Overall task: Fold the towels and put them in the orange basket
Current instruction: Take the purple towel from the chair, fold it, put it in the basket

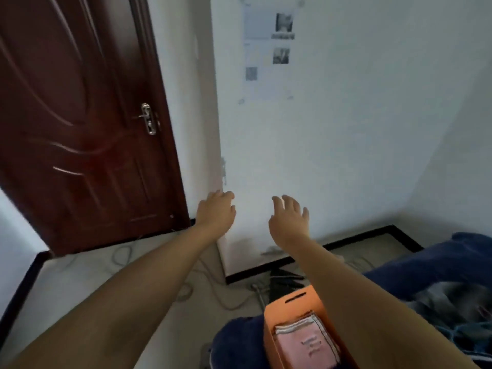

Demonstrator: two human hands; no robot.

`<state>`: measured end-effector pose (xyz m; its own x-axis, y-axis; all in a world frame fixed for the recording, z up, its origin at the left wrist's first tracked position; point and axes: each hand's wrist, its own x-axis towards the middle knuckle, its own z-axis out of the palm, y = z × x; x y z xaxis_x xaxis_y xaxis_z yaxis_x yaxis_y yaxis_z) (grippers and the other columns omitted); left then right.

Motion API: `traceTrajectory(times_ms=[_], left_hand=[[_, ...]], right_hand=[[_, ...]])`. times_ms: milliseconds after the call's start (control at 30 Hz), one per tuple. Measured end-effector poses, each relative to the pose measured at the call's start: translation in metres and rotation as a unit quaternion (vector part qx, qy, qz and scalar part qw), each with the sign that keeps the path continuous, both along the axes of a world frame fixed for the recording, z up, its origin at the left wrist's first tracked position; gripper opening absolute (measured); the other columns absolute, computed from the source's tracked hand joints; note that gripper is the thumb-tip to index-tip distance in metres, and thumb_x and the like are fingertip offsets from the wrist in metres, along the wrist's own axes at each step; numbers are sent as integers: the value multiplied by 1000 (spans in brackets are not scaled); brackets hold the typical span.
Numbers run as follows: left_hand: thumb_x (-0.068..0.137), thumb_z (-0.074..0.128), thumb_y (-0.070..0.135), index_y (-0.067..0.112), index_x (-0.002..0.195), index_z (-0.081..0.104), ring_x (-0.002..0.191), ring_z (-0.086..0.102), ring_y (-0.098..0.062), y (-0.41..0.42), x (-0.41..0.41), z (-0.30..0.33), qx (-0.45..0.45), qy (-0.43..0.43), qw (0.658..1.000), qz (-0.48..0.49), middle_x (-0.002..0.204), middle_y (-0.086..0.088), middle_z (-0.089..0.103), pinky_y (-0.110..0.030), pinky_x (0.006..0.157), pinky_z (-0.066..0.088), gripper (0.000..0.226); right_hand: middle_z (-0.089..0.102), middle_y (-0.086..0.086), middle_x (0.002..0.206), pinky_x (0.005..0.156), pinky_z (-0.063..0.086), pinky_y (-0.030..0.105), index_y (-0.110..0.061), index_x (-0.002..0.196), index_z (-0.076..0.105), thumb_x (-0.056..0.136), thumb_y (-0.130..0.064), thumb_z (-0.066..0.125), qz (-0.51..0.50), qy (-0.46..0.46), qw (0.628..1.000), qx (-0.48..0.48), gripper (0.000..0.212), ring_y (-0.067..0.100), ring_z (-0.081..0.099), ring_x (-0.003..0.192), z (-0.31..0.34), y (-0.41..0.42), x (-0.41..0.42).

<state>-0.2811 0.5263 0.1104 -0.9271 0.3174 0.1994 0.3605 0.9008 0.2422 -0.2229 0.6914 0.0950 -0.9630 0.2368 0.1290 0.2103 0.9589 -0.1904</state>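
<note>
A: Where are the hands?

B: Both arms reach straight out in front of the person, bare to the elbow. The left hand (pixel 216 209) is raised before the corner of the white wall (pixel 346 129), fingers loosely spread and slightly bent, its grip apart and holding nothing. The right hand (pixel 288 217) is level with it, just to the right, fingers fanned out and relaxed, its grip apart as well. The two hands do not touch.

A: And the towels?

B: Low in the view, under the right forearm, stands the orange basket (pixel 291 306), a narrow box with a slot handle in its far end. Folded towels (pixel 306 339) lie stacked inside it, a pink one on top with paler striped edges showing behind it. The basket sits on a dark blue blanket (pixel 426 262) on a bed at the right.

A: What else is in the room?

B: A dark red door (pixel 80 115) with a metal handle (pixel 147 122) stands to the left. Blurred printed sheets (pixel 269 46) are stuck high on the wall. Pale cables (pixel 213 286) trail across the floor (pixel 66 283) near the black skirting
</note>
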Motion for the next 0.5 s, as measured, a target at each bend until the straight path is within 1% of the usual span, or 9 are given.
traceTrajectory(times_ms=[33, 100, 167, 233, 333, 500], left_hand=[[97, 37, 21, 14, 130, 49, 117, 46, -26, -23, 14, 4, -7, 9, 998, 56, 128, -8, 52, -38, 89, 40, 36], [96, 38, 23, 15, 127, 51, 116, 47, -26, -53, 33, 8, -8, 25, 992, 125, 126, -8, 53, -39, 89, 42, 35], [96, 40, 26, 16, 126, 52, 116, 48, -26, -93, 65, 10, -10, 27, 981, 189, 125, -8, 54, -40, 91, 42, 34], [96, 40, 28, 16, 126, 51, 117, 47, -25, -128, 95, 13, -16, 35, 973, 229, 125, -6, 53, -39, 93, 40, 34], [96, 39, 28, 16, 128, 49, 119, 45, -25, -192, 149, 22, -26, 43, 949, 313, 126, -6, 52, -39, 96, 37, 35], [97, 38, 24, 14, 132, 46, 123, 44, -26, -282, 245, 38, -27, 24, 890, 455, 131, -9, 50, -38, 99, 36, 37]], right_hand=[[10, 6, 158, 117, 8, 51, -21, 148, 14, 96, -18, 36, 42, 15, 999, 16, 56, 23, 6, 146, 4, -18, 2], [8, 6, 159, 117, 4, 52, -20, 148, 14, 96, -20, 35, 94, 35, 994, 48, 56, 23, 2, 147, 10, -41, 4], [10, 7, 159, 117, 4, 54, -20, 148, 15, 97, -21, 35, 159, 49, 984, 58, 56, 24, 3, 147, 16, -76, 11], [11, 7, 159, 117, 4, 55, -19, 148, 16, 97, -22, 36, 213, 53, 974, 51, 55, 24, 4, 147, 22, -111, 19], [13, 6, 158, 116, 5, 56, -20, 148, 17, 98, -24, 34, 298, 54, 952, 37, 53, 24, 5, 147, 31, -179, 38], [17, 5, 156, 115, 6, 58, -21, 147, 20, 97, -27, 38, 423, 78, 902, 35, 53, 22, 9, 146, 41, -286, 94]])
